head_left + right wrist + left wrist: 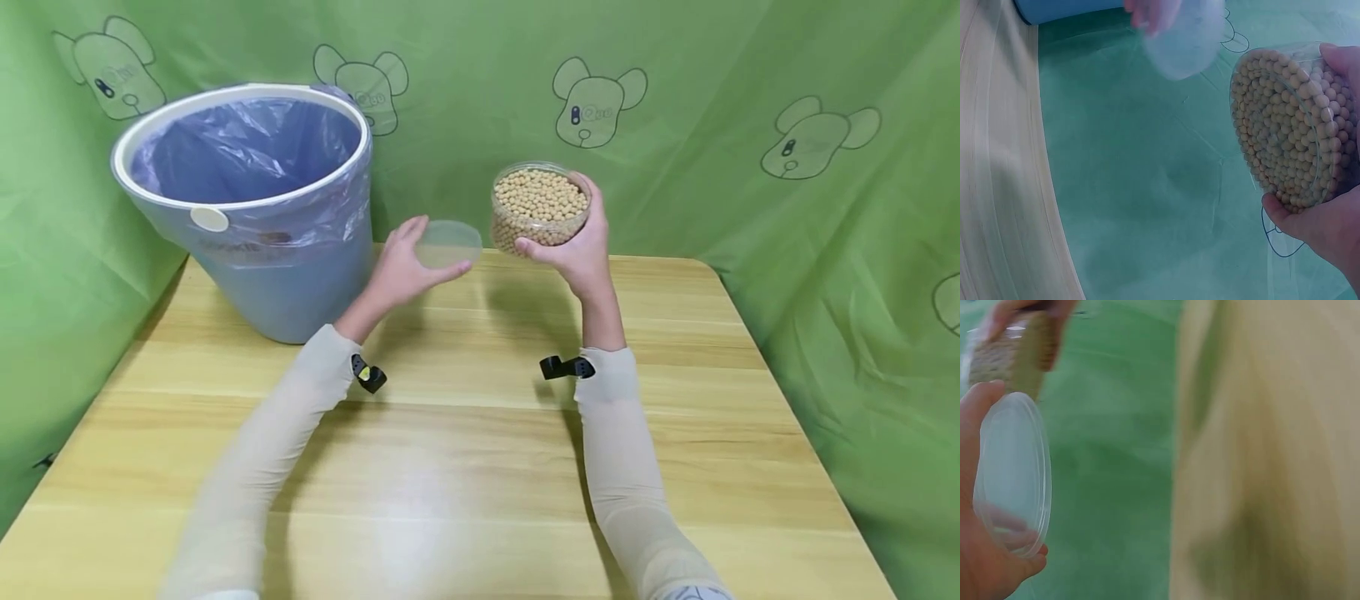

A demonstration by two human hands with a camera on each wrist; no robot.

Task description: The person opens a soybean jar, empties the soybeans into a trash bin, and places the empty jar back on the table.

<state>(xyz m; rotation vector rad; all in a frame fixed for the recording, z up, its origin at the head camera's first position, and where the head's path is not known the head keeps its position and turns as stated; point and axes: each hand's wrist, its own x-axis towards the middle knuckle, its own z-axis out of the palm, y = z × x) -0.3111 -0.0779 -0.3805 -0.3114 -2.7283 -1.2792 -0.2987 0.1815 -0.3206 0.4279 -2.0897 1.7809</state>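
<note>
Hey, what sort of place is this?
Probably a makeshift recording corner: green cloth with printed cartoon heads hangs around three sides of a wood-grain table, and the black wrist devices look like cameras.

blue bin (292, 287): "OKIE", partly legible | green curtain (480, 108): lettering on animal-head prints (590, 100), unclear

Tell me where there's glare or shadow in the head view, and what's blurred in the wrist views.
Head view: white glare on the near part of the table, soft shadows on the wood, beans crisp; left wrist view: tabletop and jar blurred, lid clearer; right wrist view: lid and left hand hazy and smeared, beans sharp.
</note>
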